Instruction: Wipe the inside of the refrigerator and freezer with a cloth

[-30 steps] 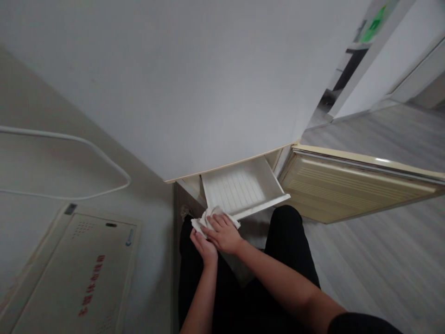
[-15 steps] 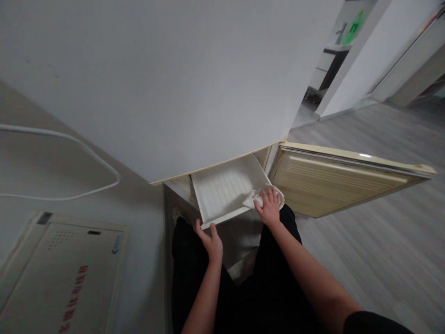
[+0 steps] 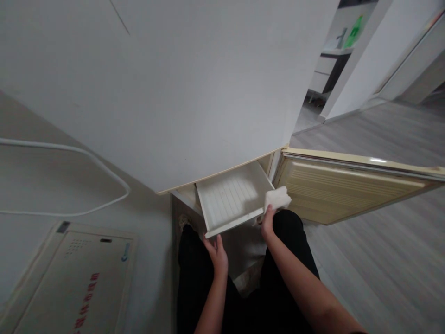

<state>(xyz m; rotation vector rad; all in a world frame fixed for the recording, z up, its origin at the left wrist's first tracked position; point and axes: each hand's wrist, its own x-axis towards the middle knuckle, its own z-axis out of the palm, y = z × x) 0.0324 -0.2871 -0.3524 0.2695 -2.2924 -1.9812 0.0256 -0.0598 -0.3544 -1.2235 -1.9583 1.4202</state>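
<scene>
A white pull-out drawer (image 3: 231, 197) with a ribbed bottom juts from the lower compartment of a fridge. At its front left corner, my left hand (image 3: 217, 254) grips the edge, fingers partly hidden underneath. My right hand (image 3: 268, 224) is at the front right corner, closed on a white cloth (image 3: 277, 198) that is bunched over the drawer's rim. Part of the cloth hangs below the edge, and most of my right fingers are hidden behind it.
The yellowed fridge door (image 3: 333, 188) stands open on the right, close to my right knee. Above the drawer is the broad white upper door (image 3: 194, 93). A white cable (image 3: 114, 178) and a wall panel box (image 3: 86, 273) are on the left.
My right hand, which lay flat over the cloth on the rim, has turned and now holds it from below at the corner. My left hand stays at the left corner. The view has shifted slightly.
</scene>
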